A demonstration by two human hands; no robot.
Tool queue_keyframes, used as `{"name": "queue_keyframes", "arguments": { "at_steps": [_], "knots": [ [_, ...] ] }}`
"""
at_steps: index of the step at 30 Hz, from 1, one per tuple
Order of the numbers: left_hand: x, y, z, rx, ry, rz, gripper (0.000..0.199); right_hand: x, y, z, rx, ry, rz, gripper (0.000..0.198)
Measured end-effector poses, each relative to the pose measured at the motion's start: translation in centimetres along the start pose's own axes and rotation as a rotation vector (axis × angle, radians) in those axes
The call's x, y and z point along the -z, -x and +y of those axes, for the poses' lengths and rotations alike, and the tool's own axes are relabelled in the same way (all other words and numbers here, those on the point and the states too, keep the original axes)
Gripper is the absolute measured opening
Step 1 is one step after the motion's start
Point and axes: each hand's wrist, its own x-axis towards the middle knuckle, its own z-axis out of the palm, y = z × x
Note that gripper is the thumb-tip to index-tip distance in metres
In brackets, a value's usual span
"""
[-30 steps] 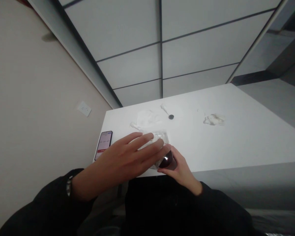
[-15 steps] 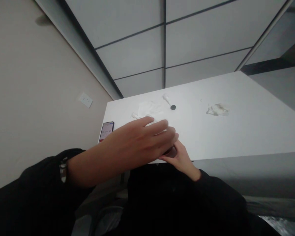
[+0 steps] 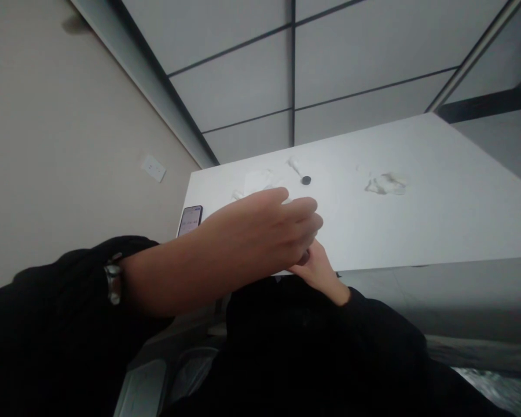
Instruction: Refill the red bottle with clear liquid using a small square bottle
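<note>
My left hand (image 3: pixel 273 229), with a watch (image 3: pixel 113 284) on its wrist, reaches across over the front edge of the white table (image 3: pixel 438 220). Its fingers are curled together, and what they grip is hidden behind them. Beneath it, my right hand (image 3: pixel 323 272) is closed round a small dark reddish object (image 3: pixel 304 258). Only a sliver of that object shows between the two hands, so its kind is unclear. Beyond the fingers lie a small dark round disc (image 3: pixel 306 180) and a thin white piece (image 3: pixel 293 165) beside it.
A phone (image 3: pixel 190 220) with its screen lit lies at the table's left edge. Thin white sheets (image 3: pixel 257 180) are behind my left hand, and a crumpled, stained tissue (image 3: pixel 386 183) lies to the right. A wall with a socket (image 3: pixel 153 168) borders the left; panelled doors (image 3: pixel 243 75) stand behind.
My left hand has shifted slightly right and up in the picture, its fingers curling further and covering more of the dark reddish object. My right hand keeps its hold. The view has tilted a little.
</note>
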Motion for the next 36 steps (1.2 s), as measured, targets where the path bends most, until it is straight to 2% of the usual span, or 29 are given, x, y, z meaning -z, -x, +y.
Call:
{"name": "queue_keyframes", "arguments": {
  "at_steps": [4, 9, 14, 17, 21, 26, 32, 36],
  "knots": [
    [0.4, -0.6, 0.4, -0.014, -0.061, -0.056, 0.025, 0.0, 0.0, 0.0, -0.004, 0.010, 0.008, 0.075],
    [0.2, -0.7, 0.2, -0.005, -0.037, -0.043, 0.026, 0.1, 0.0, 0.2, 0.000, 0.021, 0.005, 0.076],
    [-0.4, 0.5, -0.9, 0.026, 0.022, 0.011, 0.030, 0.1, -0.3, 0.6, 0.017, 0.006, -0.002, 0.077],
    [-1.8, 1.9, -1.8, 0.091, 0.058, 0.089, 0.039, 0.1, -0.4, 0.7, 0.058, 0.002, -0.012, 0.083],
    [-5.4, 4.1, -2.5, 0.216, 0.168, 0.169, 0.061, 0.2, -0.3, 0.7, 0.115, 0.008, -0.040, 0.079],
    [-11.0, 6.5, -2.3, 0.434, 0.433, 0.352, 0.082, 0.2, 0.0, 1.1, 0.114, 0.048, -0.023, 0.079],
    [-19.9, 7.5, -1.8, 0.736, 0.851, 0.646, 0.066, 0.2, 1.1, 1.9, 0.102, 0.113, 0.079, 0.076],
    [-24.9, 6.1, -1.9, 0.871, 1.089, 0.667, 0.066, 1.7, 2.2, 2.8, 0.077, 0.193, 0.182, 0.077]
  ]
}}
